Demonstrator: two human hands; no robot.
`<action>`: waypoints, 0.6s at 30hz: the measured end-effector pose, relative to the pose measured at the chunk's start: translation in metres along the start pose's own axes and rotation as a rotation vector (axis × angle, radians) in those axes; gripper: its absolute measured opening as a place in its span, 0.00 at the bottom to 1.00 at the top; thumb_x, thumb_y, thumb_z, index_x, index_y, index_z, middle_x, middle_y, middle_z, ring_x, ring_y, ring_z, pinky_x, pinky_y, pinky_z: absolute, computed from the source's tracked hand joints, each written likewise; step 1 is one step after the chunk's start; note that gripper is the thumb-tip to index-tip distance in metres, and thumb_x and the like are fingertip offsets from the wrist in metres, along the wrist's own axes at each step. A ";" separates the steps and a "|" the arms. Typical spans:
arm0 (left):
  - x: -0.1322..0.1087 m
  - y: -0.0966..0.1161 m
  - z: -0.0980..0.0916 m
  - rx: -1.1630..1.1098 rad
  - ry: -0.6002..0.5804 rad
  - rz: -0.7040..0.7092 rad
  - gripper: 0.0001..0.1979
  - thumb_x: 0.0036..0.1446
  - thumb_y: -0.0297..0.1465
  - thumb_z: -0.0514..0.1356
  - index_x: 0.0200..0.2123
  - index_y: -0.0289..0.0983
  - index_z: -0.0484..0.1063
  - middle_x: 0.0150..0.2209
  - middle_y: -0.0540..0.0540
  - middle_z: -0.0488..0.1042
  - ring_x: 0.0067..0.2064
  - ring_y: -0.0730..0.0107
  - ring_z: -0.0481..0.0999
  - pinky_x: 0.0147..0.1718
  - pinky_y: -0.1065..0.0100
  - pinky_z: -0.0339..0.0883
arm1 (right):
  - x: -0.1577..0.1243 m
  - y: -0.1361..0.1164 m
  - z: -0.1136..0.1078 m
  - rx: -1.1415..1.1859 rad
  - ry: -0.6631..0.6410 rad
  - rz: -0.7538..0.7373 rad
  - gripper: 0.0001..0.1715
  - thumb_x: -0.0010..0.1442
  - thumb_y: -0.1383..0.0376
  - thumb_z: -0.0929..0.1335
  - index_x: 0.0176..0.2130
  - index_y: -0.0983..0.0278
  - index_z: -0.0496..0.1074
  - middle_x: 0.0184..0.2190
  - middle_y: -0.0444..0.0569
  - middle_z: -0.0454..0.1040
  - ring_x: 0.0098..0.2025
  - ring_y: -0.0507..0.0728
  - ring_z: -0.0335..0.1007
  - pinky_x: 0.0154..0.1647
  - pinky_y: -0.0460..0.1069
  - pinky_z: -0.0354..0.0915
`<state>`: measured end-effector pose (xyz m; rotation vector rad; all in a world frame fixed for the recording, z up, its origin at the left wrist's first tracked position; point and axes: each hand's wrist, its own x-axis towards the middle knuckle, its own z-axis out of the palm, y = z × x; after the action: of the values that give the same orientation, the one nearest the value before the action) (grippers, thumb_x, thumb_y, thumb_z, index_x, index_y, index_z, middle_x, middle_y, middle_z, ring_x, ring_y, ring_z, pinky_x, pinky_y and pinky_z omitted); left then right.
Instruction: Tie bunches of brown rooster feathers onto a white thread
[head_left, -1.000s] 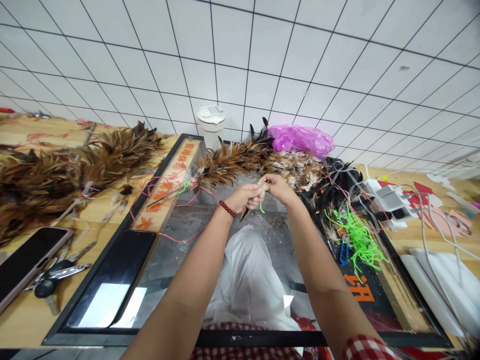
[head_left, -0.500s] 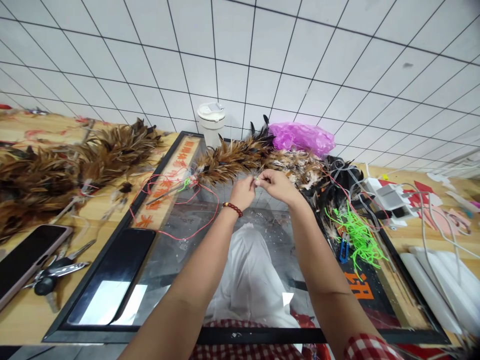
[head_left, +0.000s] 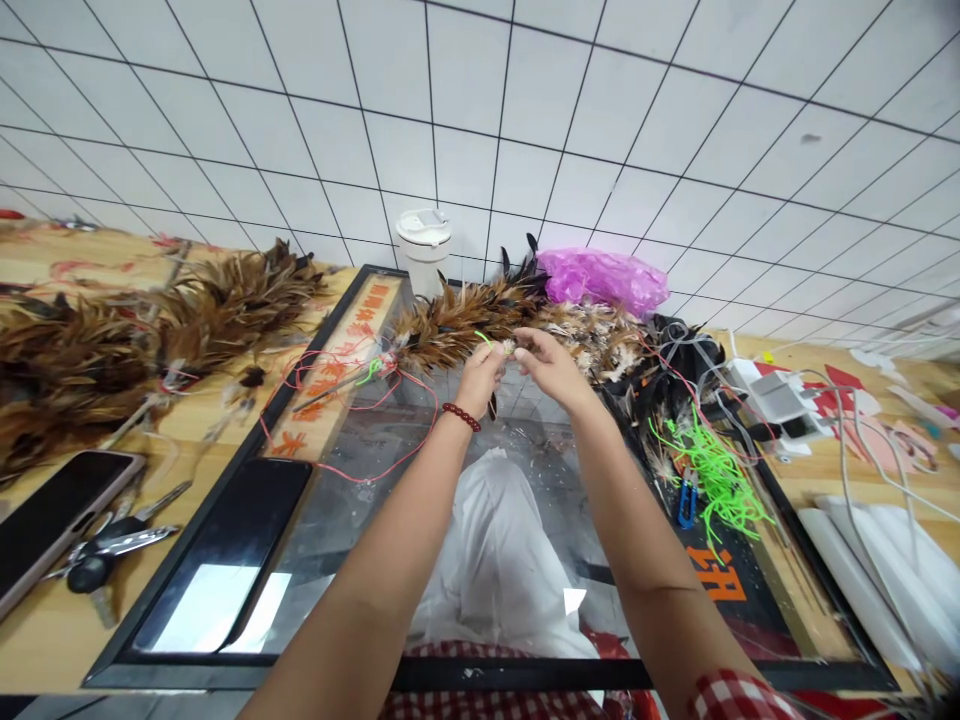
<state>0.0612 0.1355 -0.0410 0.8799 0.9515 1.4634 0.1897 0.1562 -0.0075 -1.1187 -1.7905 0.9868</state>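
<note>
Over the glass tabletop, my left hand [head_left: 480,382] is closed, pinching a small feather [head_left: 493,407]. The feather's dark tip pokes out below the fingers, and its pale fluffy base shows at the fingertips. A short green string [head_left: 483,337] sticks up beside that base. Close on the right is my right hand [head_left: 553,368], fingers bent and apart, with its fingertips by the fluffy end. Whether they touch it I cannot tell. Just behind both hands lies a brown feather garland [head_left: 450,325], with red string [head_left: 360,475] running from its left end.
Loose pale feathers [head_left: 607,335], a pink plastic bag [head_left: 604,278] and a white cup [head_left: 424,250] stand at the back. To the right are green strings [head_left: 720,480] and blue thread snips [head_left: 687,500]. Phones [head_left: 225,550], keys [head_left: 120,540] and more garlands [head_left: 217,300] lie left.
My right fingers have parted and drawn slightly away from the left ones. The green string and the feather's dark tip now show at my left hand.
</note>
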 end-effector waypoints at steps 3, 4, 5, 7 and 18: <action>0.000 0.003 -0.001 -0.108 0.018 -0.005 0.19 0.42 0.43 0.67 0.28 0.33 0.70 0.24 0.51 0.64 0.19 0.83 0.54 0.15 0.77 0.40 | -0.002 0.000 0.008 0.075 -0.139 0.058 0.26 0.51 0.64 0.67 0.52 0.62 0.67 0.39 0.49 0.72 0.25 0.49 0.66 0.27 0.47 0.65; 0.000 0.004 -0.001 -0.133 0.026 -0.011 0.19 0.40 0.42 0.68 0.27 0.33 0.71 0.23 0.51 0.64 0.19 0.84 0.53 0.15 0.77 0.40 | -0.002 -0.001 0.010 0.071 -0.139 0.055 0.25 0.51 0.64 0.67 0.50 0.63 0.68 0.35 0.47 0.73 0.24 0.49 0.65 0.27 0.46 0.65; 0.000 0.005 -0.002 -0.160 0.033 -0.022 0.18 0.39 0.40 0.69 0.27 0.32 0.71 0.23 0.51 0.64 0.19 0.84 0.54 0.14 0.78 0.40 | -0.002 -0.001 0.010 0.051 -0.108 0.046 0.22 0.51 0.64 0.67 0.47 0.64 0.70 0.31 0.45 0.72 0.23 0.49 0.65 0.27 0.46 0.64; 0.001 0.007 -0.002 -0.219 0.041 -0.057 0.17 0.37 0.37 0.70 0.28 0.32 0.72 0.22 0.51 0.65 0.19 0.84 0.54 0.14 0.78 0.40 | -0.001 -0.002 0.009 -0.021 0.003 0.028 0.14 0.51 0.62 0.67 0.38 0.65 0.74 0.24 0.43 0.70 0.23 0.49 0.63 0.27 0.45 0.62; 0.003 0.011 -0.013 -0.434 -0.124 -0.238 0.12 0.41 0.32 0.68 0.24 0.32 0.69 0.26 0.49 0.66 0.20 0.84 0.56 0.13 0.80 0.46 | 0.002 0.008 -0.007 -0.040 0.033 0.050 0.15 0.51 0.56 0.67 0.26 0.66 0.72 0.20 0.42 0.65 0.25 0.50 0.57 0.30 0.46 0.56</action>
<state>0.0451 0.1372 -0.0361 0.5123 0.5898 1.3237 0.1980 0.1622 -0.0116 -1.2034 -1.7702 0.9601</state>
